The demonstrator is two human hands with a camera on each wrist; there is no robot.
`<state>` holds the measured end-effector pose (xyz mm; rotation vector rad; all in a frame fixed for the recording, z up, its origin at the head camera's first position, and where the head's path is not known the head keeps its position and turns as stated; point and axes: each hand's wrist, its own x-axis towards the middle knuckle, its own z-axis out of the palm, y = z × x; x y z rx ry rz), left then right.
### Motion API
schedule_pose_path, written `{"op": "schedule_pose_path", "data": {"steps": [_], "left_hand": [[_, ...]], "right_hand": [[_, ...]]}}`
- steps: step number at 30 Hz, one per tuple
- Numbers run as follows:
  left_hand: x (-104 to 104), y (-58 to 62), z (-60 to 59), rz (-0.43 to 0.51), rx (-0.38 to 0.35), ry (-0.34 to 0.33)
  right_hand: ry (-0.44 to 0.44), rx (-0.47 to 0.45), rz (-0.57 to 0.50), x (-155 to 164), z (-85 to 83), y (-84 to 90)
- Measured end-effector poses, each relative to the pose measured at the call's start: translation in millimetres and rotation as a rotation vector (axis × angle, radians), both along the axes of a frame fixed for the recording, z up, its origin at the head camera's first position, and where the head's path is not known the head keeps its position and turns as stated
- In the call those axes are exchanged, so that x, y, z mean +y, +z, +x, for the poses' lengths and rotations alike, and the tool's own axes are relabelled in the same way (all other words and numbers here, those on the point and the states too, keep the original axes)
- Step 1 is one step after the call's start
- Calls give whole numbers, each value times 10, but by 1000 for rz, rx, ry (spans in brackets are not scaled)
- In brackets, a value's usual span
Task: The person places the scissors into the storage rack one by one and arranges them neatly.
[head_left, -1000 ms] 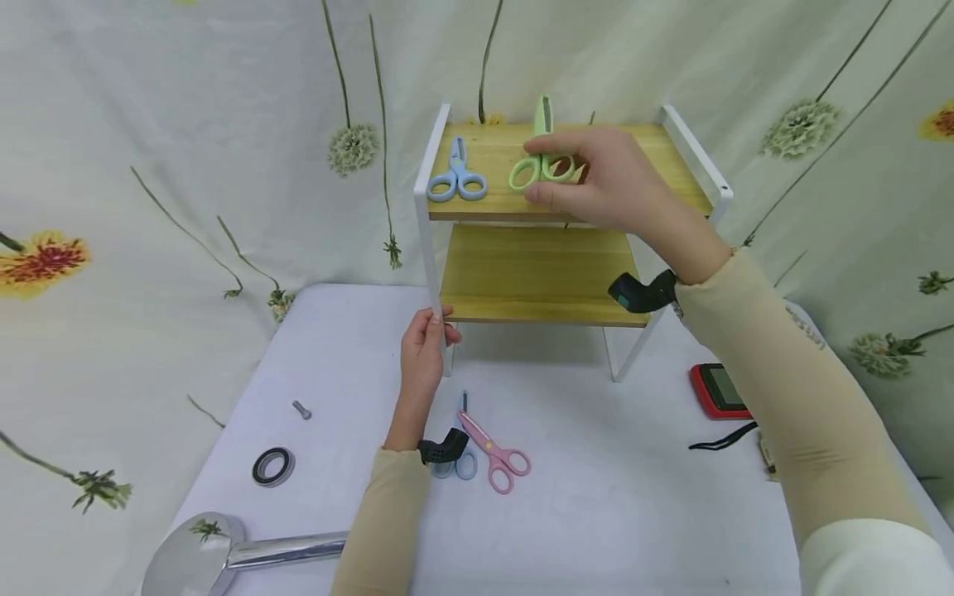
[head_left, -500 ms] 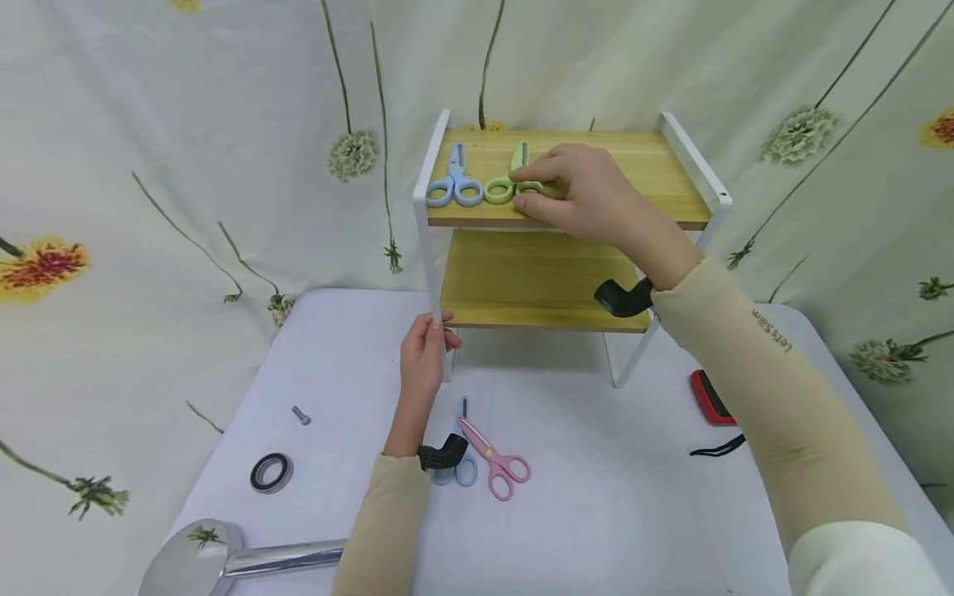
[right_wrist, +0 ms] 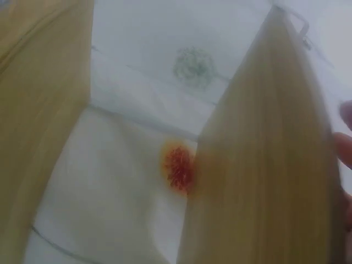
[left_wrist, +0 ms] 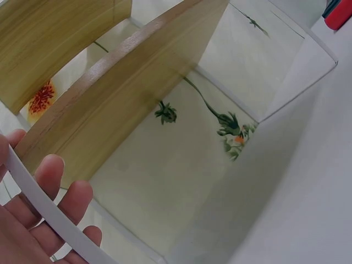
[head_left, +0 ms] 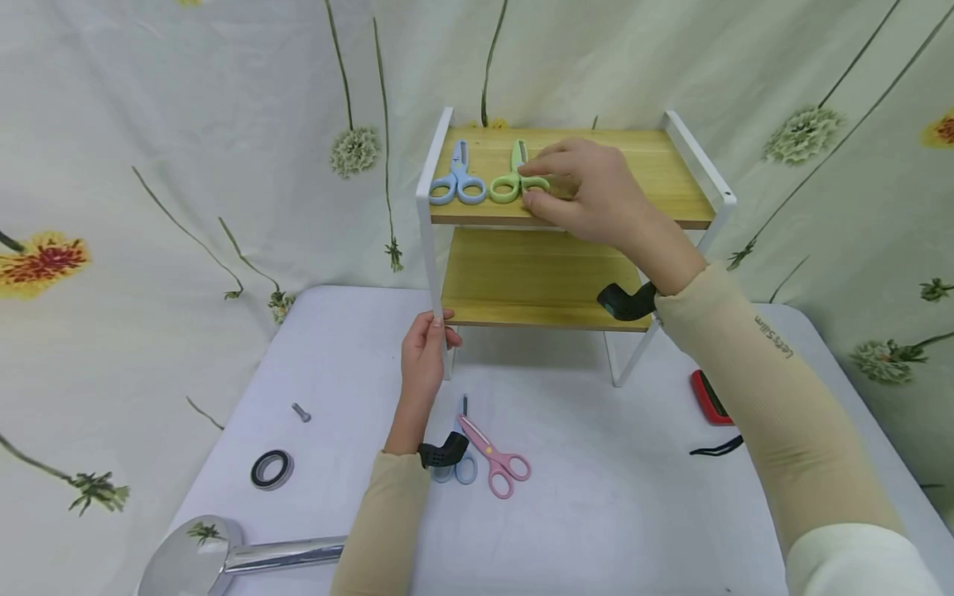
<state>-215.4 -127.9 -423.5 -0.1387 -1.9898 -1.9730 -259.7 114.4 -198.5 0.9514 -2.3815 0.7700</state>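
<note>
Left to right. Near the surface's left edge lie a bolt [head_left: 301, 411] and a black ring [head_left: 272, 468], with a chrome handle [head_left: 246, 553] at the near-left corner. The left hand [head_left: 422, 356] grips the front-left white post of the two-tier shelf [head_left: 428, 248]; in the left wrist view its fingers [left_wrist: 52, 179] curl round that post, steadying the frame. Just behind that wrist, on the surface, lie pink scissors [head_left: 495, 459] and a second pair, mostly hidden by the wrist strap. On the top board, at its front-left corner, blue scissors [head_left: 457, 178] rest with blades pointing to the back edge. Just beside them lie the green scissors [head_left: 514, 175], parallel, handles toward the front edge. The right hand [head_left: 596, 194] rests on the top board with its fingers curled about the right handle loop of the green scissors, apparently pinching it; the right wrist view is too blurred to confirm. A red device [head_left: 708, 397] and black cord [head_left: 715, 447] lie near the surface's right edge.

Judged good practice: keep the post held firm, set the green pair flat and parallel without nudging the blue pair, then loosen the fingers straight upward.
</note>
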Motion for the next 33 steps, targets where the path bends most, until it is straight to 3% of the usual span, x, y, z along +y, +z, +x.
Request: {"op": "schedule_pose_path", "data": {"steps": [3,7,11,16,20,24,27,33], "left_hand": [[-1,-5,-7,-5,0,1],[1,0,-26,-3,20,-4],[15,20,-47,3,29,-9],[12,38,-47,-9,21,-6],[12,20,-30,-14,-3,0],[5,-10,-18,-17,5,15],[-5,-20,-16,-16,16,19],[-9,-26,-22,-9,-3,8]], "right_hand": [[77,170,-202,36,98,-140],[205,357,-429,57,368,-461],[262,362,-471,62,663,-950],[282,147,-422,25,914,-1737],[244,-78,-377,-50,1049,-2154],[227,-363,-206,-144,1122,-2413],[221,-525,-58,-205,1135,-2534],[211,-610,36,-255,1151,-2679]]}}
